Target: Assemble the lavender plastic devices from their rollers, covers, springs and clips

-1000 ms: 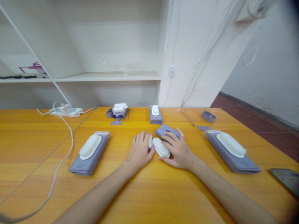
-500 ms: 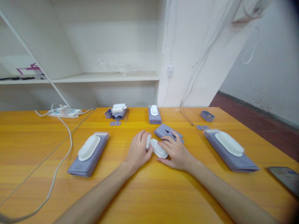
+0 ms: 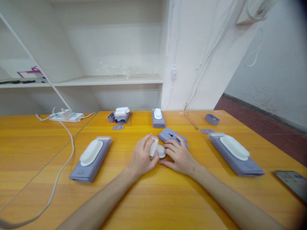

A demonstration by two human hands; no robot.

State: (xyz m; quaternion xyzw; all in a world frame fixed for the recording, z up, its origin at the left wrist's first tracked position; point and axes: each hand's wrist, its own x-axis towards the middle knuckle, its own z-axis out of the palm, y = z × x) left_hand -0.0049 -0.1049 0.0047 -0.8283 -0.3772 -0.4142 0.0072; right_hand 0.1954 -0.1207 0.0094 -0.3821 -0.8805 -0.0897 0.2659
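My left hand (image 3: 144, 155) is closed round a small white oval piece (image 3: 153, 147), tilted up with its smooth face partly showing between thumb and fingers. Against it, lower and to the right, lies a second white oval piece (image 3: 161, 151) with a ridged surface. The bent fingers of my right hand (image 3: 178, 156) are at this piece's right end and cover part of it. Just beyond my right fingertips rests a purple-grey housing (image 3: 169, 133) with dark cut-outs, partly hidden by that hand.
Purple-grey units with white oval tops stand left (image 3: 91, 159), right (image 3: 236, 155) and at the back (image 3: 158, 119). Behind are loose parts (image 3: 122, 115), a spring (image 3: 191, 120) and a purple ring (image 3: 212, 119). A power strip (image 3: 67, 115) trails a cable; a phone (image 3: 291, 183) lies at right.
The white piece in my left hand has turned to show more of its face. The ridged piece has shifted slightly and is now partly overlapped by it. My right hand has barely moved.
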